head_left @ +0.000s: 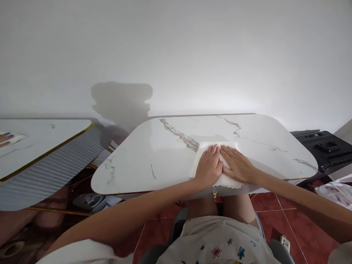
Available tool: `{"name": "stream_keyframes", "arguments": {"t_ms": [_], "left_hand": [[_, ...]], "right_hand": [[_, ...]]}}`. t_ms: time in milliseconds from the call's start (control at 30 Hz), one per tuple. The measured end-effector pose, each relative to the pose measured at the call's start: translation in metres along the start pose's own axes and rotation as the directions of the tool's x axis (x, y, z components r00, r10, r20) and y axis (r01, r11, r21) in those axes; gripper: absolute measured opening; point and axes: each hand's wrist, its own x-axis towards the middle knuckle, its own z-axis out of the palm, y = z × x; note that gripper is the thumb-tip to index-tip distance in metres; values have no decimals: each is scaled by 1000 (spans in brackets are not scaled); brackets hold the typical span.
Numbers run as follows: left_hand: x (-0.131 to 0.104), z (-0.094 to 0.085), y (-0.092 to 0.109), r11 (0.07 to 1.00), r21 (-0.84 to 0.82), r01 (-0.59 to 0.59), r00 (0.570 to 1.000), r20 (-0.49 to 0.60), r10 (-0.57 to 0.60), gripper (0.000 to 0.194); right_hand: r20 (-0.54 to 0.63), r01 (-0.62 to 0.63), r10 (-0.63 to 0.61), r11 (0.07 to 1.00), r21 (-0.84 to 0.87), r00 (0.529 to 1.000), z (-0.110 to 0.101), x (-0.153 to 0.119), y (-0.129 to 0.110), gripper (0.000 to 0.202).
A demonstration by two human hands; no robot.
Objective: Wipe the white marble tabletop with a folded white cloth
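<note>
From where I operate, I have the white cloth [229, 181] lying on the marble-patterned table [176, 165], right of its middle and close to the front edge. My left hand [209, 167] and right hand [238, 165] both rest on top of it. Neither grip is clenched: the palms face down, the fingers are extended and the cloth lies beneath them, not pinched.

To handle this well, I would spread the pressure through palms and fingers alike, so the cloth lies flat and does not bunch. Its scalloped near border reaches the table's front edge, just above the gold-coloured knob [214, 195], so I judge that pulling it closer could let it fold over or catch there. Pressing harder with one hand might twist it, so I'd want both sides loaded evenly.

As for pose, the left forearm comes in low across the front edge, and the right one slants in from the other side. The hands meet at an inward angle, thumbs close together, fingertips pointing towards the wall [176, 55]. Over on the far left, another person's hand [5, 138] rests on a second table [41, 128], well apart from mine.
</note>
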Motion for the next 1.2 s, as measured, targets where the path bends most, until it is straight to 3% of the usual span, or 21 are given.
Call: {"name": "stream_keyframes", "arguments": {"t_ms": [233, 500, 667, 800, 1000, 1200], "left_hand": [[78, 15, -3, 998, 46, -36, 998, -57, 39, 50], [152, 18, -50, 995, 101, 5, 984, -176, 13, 46], [199, 17, -80, 994, 106, 12, 986, -165, 6, 43], [236, 17, -92, 991, 128, -27, 983, -179, 50, 40], [273, 29, -74, 987, 132, -91, 980, -162, 112, 34], [266, 42, -42, 982, 126, -143, 976, -146, 161, 42]], "right_hand": [[66, -39, 45, 995, -90, 997, 6, 41, 65, 58], [57, -11, 13, 999, -35, 998, 28, 123, 114, 57], [21, -12, 12, 1000, -7, 1000, 41, 170, 139, 54], [9, -46, 46, 999, -6, 999, 49, 196, 165, 54], [-15, -99, 99, 995, -18, 995, 44, 193, 202, 53], [-21, -197, 196, 978, -63, 980, 28, 153, 204, 56]]}}
